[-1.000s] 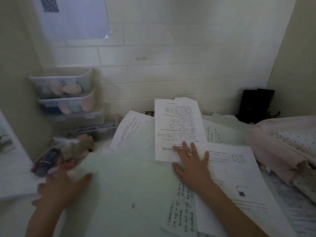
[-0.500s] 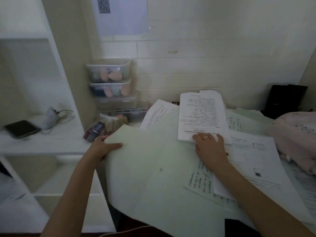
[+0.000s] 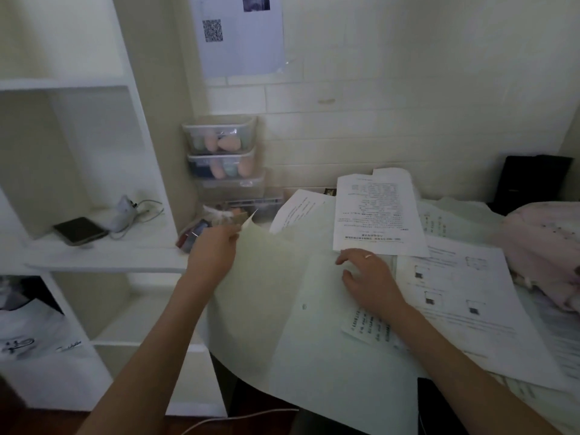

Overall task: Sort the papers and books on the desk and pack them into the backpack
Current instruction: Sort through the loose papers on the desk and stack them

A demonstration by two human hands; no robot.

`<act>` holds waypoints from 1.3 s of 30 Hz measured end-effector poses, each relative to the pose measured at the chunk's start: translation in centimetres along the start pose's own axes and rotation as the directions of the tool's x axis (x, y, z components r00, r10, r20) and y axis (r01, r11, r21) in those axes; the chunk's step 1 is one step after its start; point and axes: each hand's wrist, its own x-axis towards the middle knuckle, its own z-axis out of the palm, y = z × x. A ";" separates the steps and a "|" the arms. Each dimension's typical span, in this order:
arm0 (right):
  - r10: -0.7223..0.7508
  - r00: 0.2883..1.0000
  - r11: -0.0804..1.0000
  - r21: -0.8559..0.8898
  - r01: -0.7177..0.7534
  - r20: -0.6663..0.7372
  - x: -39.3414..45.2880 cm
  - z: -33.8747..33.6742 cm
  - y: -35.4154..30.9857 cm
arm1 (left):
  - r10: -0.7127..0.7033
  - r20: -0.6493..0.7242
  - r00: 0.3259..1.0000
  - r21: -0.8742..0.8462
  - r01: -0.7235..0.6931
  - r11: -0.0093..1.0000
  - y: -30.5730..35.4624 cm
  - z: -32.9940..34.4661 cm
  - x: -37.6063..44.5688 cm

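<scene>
A large pale green sheet (image 3: 282, 309) lies over the desk's front left and hangs past the edge. My left hand (image 3: 213, 255) grips its upper left corner, which is lifted. My right hand (image 3: 367, 277) rests flat on the papers with fingers apart, a ring on one finger. Just beyond it lies a printed text page (image 3: 376, 215). A sheet with boxed diagrams (image 3: 464, 296) sits to the right, and a handwritten page (image 3: 370, 328) shows under my right wrist. The pink backpack (image 3: 546, 243) lies at the desk's right edge.
Stacked clear boxes (image 3: 222, 155) with pastel sponges stand against the wall, small clutter (image 3: 201, 230) in front. A white shelf unit (image 3: 94, 246) on the left holds a phone (image 3: 80, 230) and a charger with cable (image 3: 125, 211). A black object (image 3: 533, 180) stands at the back right.
The view has swung left and down, revealing the shelf unit. My left hand has raised the green sheet's corner higher. My right hand slid off the printed page toward me.
</scene>
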 end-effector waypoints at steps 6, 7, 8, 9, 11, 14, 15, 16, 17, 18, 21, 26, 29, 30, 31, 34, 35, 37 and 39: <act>0.023 0.997 0.948 0.315 -0.047 0.080 3.1 0.8 -3.7 | -0.071 -0.147 0.987 0.170 0.096 0.981 2.4 -3.2 3.7; 0.044 0.991 0.915 0.393 -0.091 0.126 3.7 1.0 -4.4 | -0.074 -0.171 0.982 0.156 0.101 0.983 2.4 -3.5 4.5; 0.061 0.981 0.880 0.454 -0.139 0.182 4.2 1.2 -4.9 | -0.053 -0.200 0.978 0.131 0.081 0.988 2.3 -3.7 5.3; 0.080 0.967 0.842 0.503 -0.196 0.242 4.6 1.5 -5.3 | -0.026 -0.212 0.977 0.092 0.047 0.995 2.3 -3.7 5.9; 0.150 0.924 0.737 0.583 -0.342 0.353 5.2 2.2 -5.7 | 0.010 -0.129 0.992 -0.089 -0.021 0.996 2.9 -3.4 6.3; 0.270 0.827 0.392 0.728 -0.563 0.494 6.1 2.8 -5.7 | 0.039 0.237 0.971 -0.503 0.088 0.860 4.8 -2.3 4.9; 0.282 0.790 0.223 0.764 -0.606 0.544 6.4 2.9 -5.4 | 0.073 0.363 0.929 -0.555 0.152 0.818 5.3 -1.9 4.2; 0.287 0.763 0.092 0.776 -0.624 0.579 6.7 2.9 -5.2 | 0.122 0.481 0.868 -0.576 0.209 0.790 5.5 -1.3 3.5; 0.300 0.744 0.018 0.777 -0.630 0.597 6.8 2.8 -5.0 | 0.158 0.583 0.797 -0.583 0.275 0.764 5.4 -0.5 2.9; 0.320 0.728 0.011 0.767 -0.642 0.606 6.9 2.9 -4.9 | 0.182 0.660 0.729 -0.583 0.344 0.736 5.3 0.5 2.3; 0.410 0.730 0.245 0.705 -0.665 0.546 6.9 3.4 -4.6 | 0.271 0.733 0.624 -0.613 0.435 0.659 4.4 3.5 1.4; 0.547 0.672 0.248 0.670 -0.700 0.499 6.6 3.7 -3.3 | 0.025 0.385 0.923 -0.476 0.175 0.862 0.3 6.7 1.6; 0.624 0.690 0.296 0.707 -0.642 0.367 6.7 3.3 -3.1 | -0.205 0.320 0.925 -0.135 0.259 0.956 -1.2 7.2 1.1; 0.623 0.707 0.319 0.717 -0.620 0.334 6.7 2.9 -3.4 | -0.259 0.397 0.880 -0.097 0.321 0.942 -1.2 7.4 1.1; 0.607 0.738 0.384 0.704 -0.597 0.295 6.5 2.5 -3.7 | -0.276 0.450 0.849 -0.099 0.355 0.930 -1.2 7.6 1.2; 0.552 0.832 0.628 0.630 -0.457 0.054 6.2 1.9 -3.8 | -0.242 0.471 0.848 -0.139 0.343 0.929 -0.3 7.9 1.9; 0.532 0.845 0.697 0.596 -0.399 -0.056 6.0 1.7 -3.7 | -0.243 0.470 0.848 -0.135 0.342 0.930 -0.2 8.0 2.1; 0.447 0.856 0.845 0.435 -0.310 -0.260 5.9 1.5 -2.8 | -0.269 0.501 0.822 -0.111 0.370 0.922 -0.5 8.1 2.6; 0.314 0.868 0.947 0.067 -0.313 -0.384 5.7 0.8 -1.6 | -0.279 0.530 0.800 -0.050 0.358 0.932 -0.9 8.2 2.9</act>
